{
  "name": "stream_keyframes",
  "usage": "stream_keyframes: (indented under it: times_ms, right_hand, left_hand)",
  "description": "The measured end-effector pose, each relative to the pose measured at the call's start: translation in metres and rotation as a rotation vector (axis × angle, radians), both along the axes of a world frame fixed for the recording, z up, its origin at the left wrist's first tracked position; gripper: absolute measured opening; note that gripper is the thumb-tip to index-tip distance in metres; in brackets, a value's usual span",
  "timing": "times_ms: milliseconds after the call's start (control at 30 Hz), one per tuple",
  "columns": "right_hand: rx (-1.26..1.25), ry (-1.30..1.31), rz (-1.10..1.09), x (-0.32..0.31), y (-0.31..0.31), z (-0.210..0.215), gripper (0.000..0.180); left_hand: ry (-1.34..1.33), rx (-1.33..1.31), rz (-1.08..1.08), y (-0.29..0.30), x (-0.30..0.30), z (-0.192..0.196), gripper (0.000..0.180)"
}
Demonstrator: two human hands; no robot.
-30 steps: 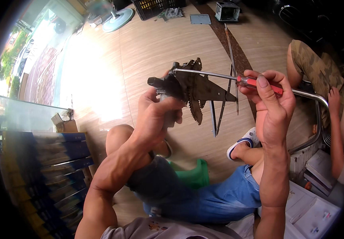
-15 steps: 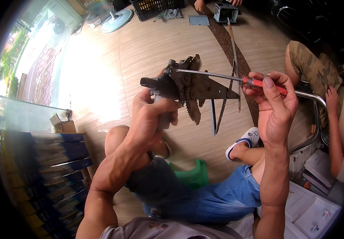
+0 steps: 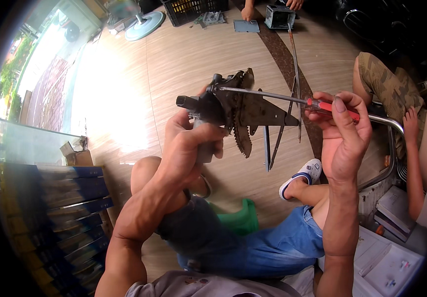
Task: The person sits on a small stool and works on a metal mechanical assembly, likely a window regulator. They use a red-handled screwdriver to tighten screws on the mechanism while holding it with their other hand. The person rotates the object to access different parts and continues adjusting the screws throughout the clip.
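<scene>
My left hand (image 3: pixel 186 143) is wrapped around the dark motor (image 3: pixel 209 110) of a car window regulator (image 3: pixel 263 112), holding it up above the floor. The regulator has a curved toothed edge, a tapering metal plate and long thin arms (image 3: pixel 295 59) stretching away from me. In my right hand (image 3: pixel 343 136) is a screwdriver (image 3: pixel 273 94) with a red and clear handle, pinched between thumb and fingers. Its long shaft points left, and the tip meets the regulator near a screw spot beside the motor. The exact fit of the tip is too small to make out.
A green plastic stool (image 3: pixel 240 218) stands between my legs. At right sits another person in camouflage shorts (image 3: pixel 394 86). Far ahead, someone's hand (image 3: pixel 247 13) touches a flat grey panel (image 3: pixel 246 26) beside a metal box (image 3: pixel 279 18). Stacked boxes (image 3: pixel 70 213) line the left.
The regulator and screwdriver have shifted slightly to the right, with the tip still at the same spot. Far ahead, the other person's hand has come down to the flat panel.
</scene>
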State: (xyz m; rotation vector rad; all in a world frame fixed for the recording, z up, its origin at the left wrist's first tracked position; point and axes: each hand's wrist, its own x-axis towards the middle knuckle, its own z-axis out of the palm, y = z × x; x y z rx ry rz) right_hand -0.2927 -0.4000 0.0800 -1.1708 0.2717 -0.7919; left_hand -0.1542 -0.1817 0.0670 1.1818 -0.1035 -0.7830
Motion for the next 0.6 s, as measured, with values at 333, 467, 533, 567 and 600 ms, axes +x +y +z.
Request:
stream_keyframes:
  times_ms: [333,467,533,567,600]
  right_hand:
    - [-0.037,0.03,0.042,-0.003,-0.0031,-0.0021,0.02]
    - [-0.035,0.036,0.04,-0.0019,-0.003,-0.0029,0.02]
    - [-0.031,0.04,0.034,-0.0015,-0.0031,-0.0032,0.02]
    - [-0.035,0.04,0.038,-0.0015,-0.0031,-0.0034,0.02]
    - [-0.039,0.04,0.041,-0.0014,-0.003,-0.0035,0.02]
  left_hand:
    - [-0.006,0.0,0.003,-0.0003,-0.0009,0.0027,0.08]
    - [-0.004,-0.001,-0.008,0.0003,0.0001,0.0015,0.08]
    - [-0.006,-0.007,-0.004,-0.0005,-0.001,0.0025,0.08]
    - [-0.009,-0.012,0.002,-0.0003,-0.0015,0.0031,0.081]
    - [-0.009,-0.012,0.003,0.0002,-0.001,0.0024,0.081]
